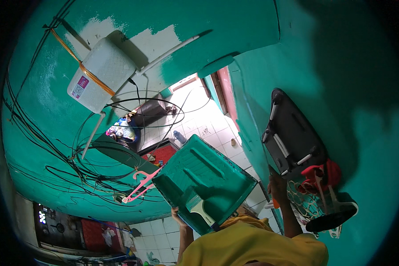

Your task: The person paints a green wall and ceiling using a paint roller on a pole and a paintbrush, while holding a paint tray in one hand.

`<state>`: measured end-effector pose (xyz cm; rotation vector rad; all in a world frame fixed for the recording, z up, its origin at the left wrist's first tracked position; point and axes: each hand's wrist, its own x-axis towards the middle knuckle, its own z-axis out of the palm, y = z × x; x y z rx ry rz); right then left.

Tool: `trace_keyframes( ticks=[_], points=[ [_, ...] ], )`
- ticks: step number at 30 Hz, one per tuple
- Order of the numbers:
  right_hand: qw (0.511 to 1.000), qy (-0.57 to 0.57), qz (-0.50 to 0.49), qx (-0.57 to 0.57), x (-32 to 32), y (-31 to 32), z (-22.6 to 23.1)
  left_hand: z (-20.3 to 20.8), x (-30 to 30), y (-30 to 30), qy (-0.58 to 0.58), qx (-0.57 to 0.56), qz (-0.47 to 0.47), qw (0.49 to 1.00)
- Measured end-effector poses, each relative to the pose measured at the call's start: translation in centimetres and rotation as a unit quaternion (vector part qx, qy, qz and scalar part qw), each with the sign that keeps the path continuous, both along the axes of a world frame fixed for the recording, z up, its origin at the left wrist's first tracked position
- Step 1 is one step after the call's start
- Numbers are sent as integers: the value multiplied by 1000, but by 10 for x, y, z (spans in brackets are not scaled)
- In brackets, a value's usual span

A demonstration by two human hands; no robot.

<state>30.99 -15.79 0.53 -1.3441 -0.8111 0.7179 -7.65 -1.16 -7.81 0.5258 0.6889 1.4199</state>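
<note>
Head view: L hand (177,216) has the near-left rim of a green paint tray (239,175), fingers bent onto the edge; those underneath hidden. Tray's held tilted, mid-scene; a wide brush (201,208) w/ pale handle lies inside at the near end. R hand (277,188), nr the R wall (363,213), is closed round a slim tool w/ orange handle (275,203); exact finger wrap can't tell.

Edges: tray's L corner sits v. close to pink hanger (142,188); touching or not, can't tell. Gap btwn tray's R corner & R hand, tiled floor (217,128) seen beyond, far side. Dark folded-leg stool (292,133) just R of R hand, tight there. Cables (71,157) hang along L wall, w/ white box (106,71) far L.
</note>
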Motion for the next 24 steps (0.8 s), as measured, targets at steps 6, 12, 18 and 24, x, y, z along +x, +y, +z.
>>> trace_keyframes(
  ticks=[6,12,18,24],
  points=[
    [996,-89,-6,7,-16,28,15,67,35,-15,-19,-43,19,999],
    [972,-223,-61,46,-12,72,23,35,9,-10,30,19,46,998],
    [982,-158,-44,92,-14,103,55,43,2,-11,15,-16,39,999],
    [981,-123,-30,146,-28,132,75,34,-11,-14,1,-37,24,999]
  ],
)
